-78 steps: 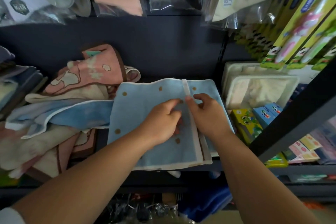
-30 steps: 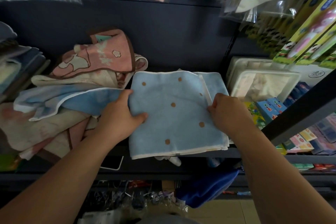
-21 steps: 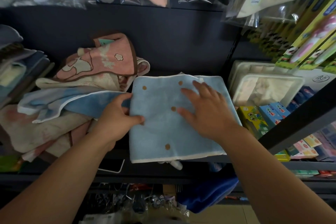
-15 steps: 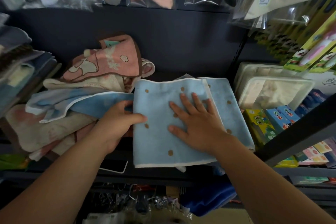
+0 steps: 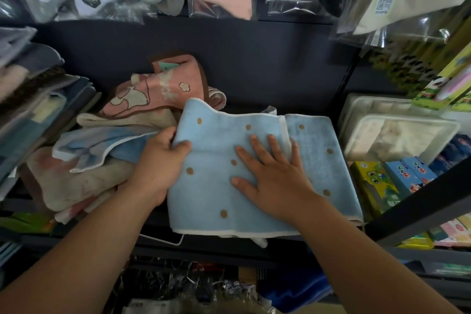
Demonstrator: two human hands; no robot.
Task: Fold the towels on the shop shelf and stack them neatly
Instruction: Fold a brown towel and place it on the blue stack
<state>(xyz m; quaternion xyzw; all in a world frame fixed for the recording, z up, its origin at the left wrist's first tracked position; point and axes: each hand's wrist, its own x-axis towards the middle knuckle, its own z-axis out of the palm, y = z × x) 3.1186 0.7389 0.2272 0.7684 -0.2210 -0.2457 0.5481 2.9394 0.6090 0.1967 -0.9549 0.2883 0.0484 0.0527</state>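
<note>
One blue dotted towel (image 5: 216, 186): left hand (image 5: 160, 166) grip pinching its edge, right hand (image 5: 275, 176) spread flat on top.

The dark shelf (image 5: 254, 242) carries a folded blue dotted towel (image 5: 211, 186) at its middle. A rumpled heap of towels (image 5: 84, 168) lies left of it, touching; plastic trays (image 5: 397, 135) and small boxes (image 5: 390, 181) sit to the right.

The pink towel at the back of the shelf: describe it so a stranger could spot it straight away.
Start at the dark shelf and find the loose heap of towels beside the left hand. The pink towel sits on top, at the heap's back, against the dark panel. Unlike the beige and blue ones below, it has a brown border and a cream cartoon figure.
</note>
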